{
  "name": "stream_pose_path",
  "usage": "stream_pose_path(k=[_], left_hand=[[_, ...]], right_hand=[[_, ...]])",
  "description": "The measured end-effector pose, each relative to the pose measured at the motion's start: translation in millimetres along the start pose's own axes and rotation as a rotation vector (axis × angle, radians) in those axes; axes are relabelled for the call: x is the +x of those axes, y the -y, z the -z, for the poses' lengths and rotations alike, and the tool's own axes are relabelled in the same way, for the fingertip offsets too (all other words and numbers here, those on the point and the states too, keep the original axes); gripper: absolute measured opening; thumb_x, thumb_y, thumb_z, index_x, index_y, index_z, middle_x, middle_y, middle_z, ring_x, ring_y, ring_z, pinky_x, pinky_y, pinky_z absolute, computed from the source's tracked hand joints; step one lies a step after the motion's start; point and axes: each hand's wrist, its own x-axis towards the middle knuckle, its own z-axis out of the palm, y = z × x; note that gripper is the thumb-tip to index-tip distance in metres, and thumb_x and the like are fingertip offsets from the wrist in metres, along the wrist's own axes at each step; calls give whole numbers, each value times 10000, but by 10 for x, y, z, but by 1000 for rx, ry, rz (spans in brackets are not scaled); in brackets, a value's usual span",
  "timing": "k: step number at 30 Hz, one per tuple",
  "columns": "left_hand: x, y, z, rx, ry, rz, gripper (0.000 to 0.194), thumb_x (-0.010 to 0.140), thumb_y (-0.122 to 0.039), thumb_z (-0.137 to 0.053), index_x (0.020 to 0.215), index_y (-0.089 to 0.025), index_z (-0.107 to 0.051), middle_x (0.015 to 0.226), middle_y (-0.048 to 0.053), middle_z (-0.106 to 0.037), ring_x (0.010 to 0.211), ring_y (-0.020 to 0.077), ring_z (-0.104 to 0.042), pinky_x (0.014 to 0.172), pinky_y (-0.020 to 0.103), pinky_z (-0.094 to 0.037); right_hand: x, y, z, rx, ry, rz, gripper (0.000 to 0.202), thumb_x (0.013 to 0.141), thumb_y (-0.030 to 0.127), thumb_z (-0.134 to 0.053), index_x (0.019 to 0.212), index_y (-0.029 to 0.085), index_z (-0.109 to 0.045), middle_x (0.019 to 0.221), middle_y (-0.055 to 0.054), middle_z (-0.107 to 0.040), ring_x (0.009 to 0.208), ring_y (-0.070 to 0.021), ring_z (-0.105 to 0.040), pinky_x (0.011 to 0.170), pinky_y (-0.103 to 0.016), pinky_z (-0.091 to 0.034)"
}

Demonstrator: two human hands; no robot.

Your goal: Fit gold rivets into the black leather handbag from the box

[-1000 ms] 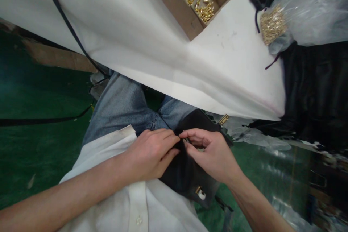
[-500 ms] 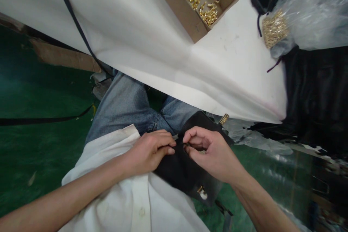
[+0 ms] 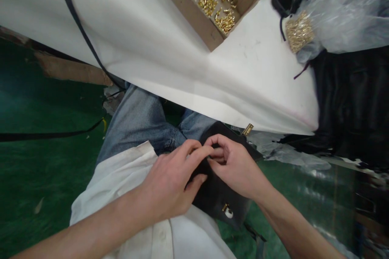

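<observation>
A black bag [image 3: 219, 194] lies across my lap, with a gold metal fitting [image 3: 248, 129] at its far edge and another gold fitting [image 3: 226, 208] beside a white spot near its lower side. Over the bag, my left hand [image 3: 178, 176] reaches its forefinger to the fingertips of my right hand; its thumb is apart, and nothing shows in its grasp. My right hand [image 3: 235, 166] is curled in a pinch just above the bag. Whatever sits between its fingertips is too small and covered to make out.
On the white-covered table [image 3: 139, 28] stands a cardboard box [image 3: 194, 12] of small gold metal pieces. To its right are a plastic bag of gold parts [image 3: 299, 32] and black material [image 3: 349, 97]. A black strap [image 3: 79, 20] hangs over the table's edge.
My left hand has lifted off the bag and moved right, its forefinger now meeting my right fingertips. My right hand stays pinched in nearly the same place. The view has shifted slightly.
</observation>
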Motion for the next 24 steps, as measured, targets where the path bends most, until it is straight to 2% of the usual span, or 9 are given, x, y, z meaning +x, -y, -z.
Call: stream_pose_path(k=[3,6,11,16,18,20,22,24], left_hand=[[-3,106,1,115,86,-117,536,1044,-75,-511,1492,-367,-544,1391,65,-665,1087,224,-744,760,312,-584],[34,172,50,139,121,-167,499,1041,-29,-459,1400,-326,-637,1324,62,-683,1020,190,-736,711,271,-542],[102,154,159,-5,129,-152,344,1084,-88,-436,1207,-267,-703,1214,54,-695,923,158,-688,700,268,-492],[156,171,240,-107,200,-118,220,978,-128,-536,1086,-230,-698,1073,35,-706,865,172,-666,770,308,-482],[187,154,241,-169,190,-43,163,1025,-207,-540,1002,-214,-701,969,21,-707,826,167,-649,768,306,-471],[225,116,223,-213,144,100,271,1063,-311,-560,850,-199,-684,822,1,-678,754,152,-616,718,290,-447],[258,79,196,-225,110,250,351,1039,-355,-608,732,-192,-658,700,-18,-630,680,138,-577,646,276,-407],[272,64,172,-242,110,343,297,973,-328,-658,709,-193,-679,680,-22,-644,672,140,-587,617,264,-402]], right_hand=[[-18,-19,15,5,18,-1,331,804,129,-693,1100,256,-617,835,24,-814,799,-209,-823,694,-261,-591],[-30,-31,14,3,39,20,351,801,116,-684,1112,261,-608,860,11,-830,805,-219,-831,671,-256,-582],[-25,-24,14,20,80,24,332,851,146,-690,1149,266,-605,833,22,-812,788,-209,-817,632,-239,-540],[15,9,9,13,136,61,320,862,137,-687,1146,256,-603,778,36,-799,689,-170,-754,600,-223,-477],[21,32,-3,-24,147,91,299,876,142,-680,1140,261,-607,780,40,-805,673,-170,-748,595,-225,-477],[19,53,-19,-96,134,125,295,881,135,-662,1140,270,-620,774,49,-803,667,-176,-752,581,-230,-476],[18,68,-36,-172,116,157,300,883,123,-644,1139,278,-631,760,58,-803,633,-175,-744,552,-235,-459],[24,79,-53,-230,95,187,311,880,106,-634,1137,281,-639,757,60,-809,586,-169,-727,533,-243,-446]])
